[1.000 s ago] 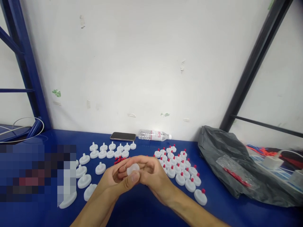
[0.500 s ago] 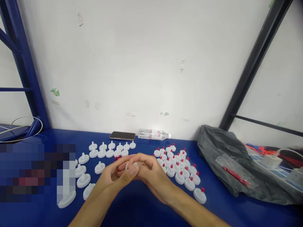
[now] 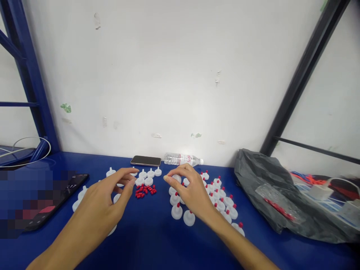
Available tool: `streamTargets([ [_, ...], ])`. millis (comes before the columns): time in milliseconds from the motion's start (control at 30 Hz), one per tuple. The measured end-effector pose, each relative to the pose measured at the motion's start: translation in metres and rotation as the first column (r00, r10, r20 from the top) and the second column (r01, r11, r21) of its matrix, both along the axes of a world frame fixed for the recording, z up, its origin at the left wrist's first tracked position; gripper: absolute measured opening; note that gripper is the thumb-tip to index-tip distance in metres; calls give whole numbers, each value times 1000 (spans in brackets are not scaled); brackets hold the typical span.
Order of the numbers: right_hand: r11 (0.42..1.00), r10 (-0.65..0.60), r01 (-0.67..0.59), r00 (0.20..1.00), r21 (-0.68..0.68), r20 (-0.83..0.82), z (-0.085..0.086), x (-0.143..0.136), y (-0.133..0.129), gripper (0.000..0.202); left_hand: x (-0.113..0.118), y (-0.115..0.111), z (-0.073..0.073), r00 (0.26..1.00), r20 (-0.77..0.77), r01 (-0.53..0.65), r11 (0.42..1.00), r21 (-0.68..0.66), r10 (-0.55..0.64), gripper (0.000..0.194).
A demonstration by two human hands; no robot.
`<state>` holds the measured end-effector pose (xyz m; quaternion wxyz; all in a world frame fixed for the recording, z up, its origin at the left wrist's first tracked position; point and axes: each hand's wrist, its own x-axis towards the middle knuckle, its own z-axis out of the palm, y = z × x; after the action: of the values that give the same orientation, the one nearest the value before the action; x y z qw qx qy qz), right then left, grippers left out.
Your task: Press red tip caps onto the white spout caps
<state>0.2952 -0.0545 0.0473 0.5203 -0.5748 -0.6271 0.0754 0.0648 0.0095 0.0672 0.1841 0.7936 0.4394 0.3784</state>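
My left hand [image 3: 104,198] is open over white round nozzle caps [image 3: 111,171] on the left, its thumb and fingers apart and nothing seen between them. With thumb and index fingertips together, my right hand [image 3: 194,191] hovers over white caps with red tips [image 3: 177,211]; whatever the pinch may hold is too small to make out. A white disc [image 3: 176,178] shows through the loop of its fingers. Small red tips [image 3: 144,190] lie in a loose pile between the hands. More red-tipped caps [image 3: 231,212] stand to the right, partly behind my right hand.
A phone [image 3: 145,161] and a plastic bottle [image 3: 182,159] lie along the wall. Another phone [image 3: 62,202], partly pixelated, is at the left on the blue table [image 3: 157,243]. At the right are a grey plastic bag [image 3: 261,187], a clear packet [image 3: 278,202] and power strips.
My hands, earlier together around a whitish piece, have moved apart to left and right. The red pile and several red-tipped caps between them have come into view. The white cap at the lower left is gone.
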Motion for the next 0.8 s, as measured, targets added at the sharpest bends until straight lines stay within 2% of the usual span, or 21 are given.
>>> streamTargets([
  [67,999,-41,43,989,-14,141,-1,6,4,16,-1,1,1,1000,14,-5,1000,28,4,50],
  [167,993,-88,108,943,-45,321,2,20,14,22,-2,0,-1,995,78,-71,997,39,68,56],
  [267,983,-120,166,911,-84,396,6,33,31,27,-5,0,-3,986,97,-140,990,9,139,64],
  [367,971,-109,194,882,-141,459,6,43,50,21,-12,7,-4,987,67,-145,989,-4,145,65],
  [433,964,-92,204,861,-173,500,2,46,59,17,-18,15,-6,994,0,-111,994,-20,111,56],
  [533,952,-71,223,825,-208,561,-5,48,65,15,-26,28,-12,980,-195,-31,999,15,33,35],
  [667,933,-64,269,779,-239,624,-7,48,60,20,-27,37,-20,915,-400,8,988,152,55,38],
  [800,928,-61,290,737,-234,673,2,43,57,25,-25,39,-22,895,-443,23,988,156,49,35],
])
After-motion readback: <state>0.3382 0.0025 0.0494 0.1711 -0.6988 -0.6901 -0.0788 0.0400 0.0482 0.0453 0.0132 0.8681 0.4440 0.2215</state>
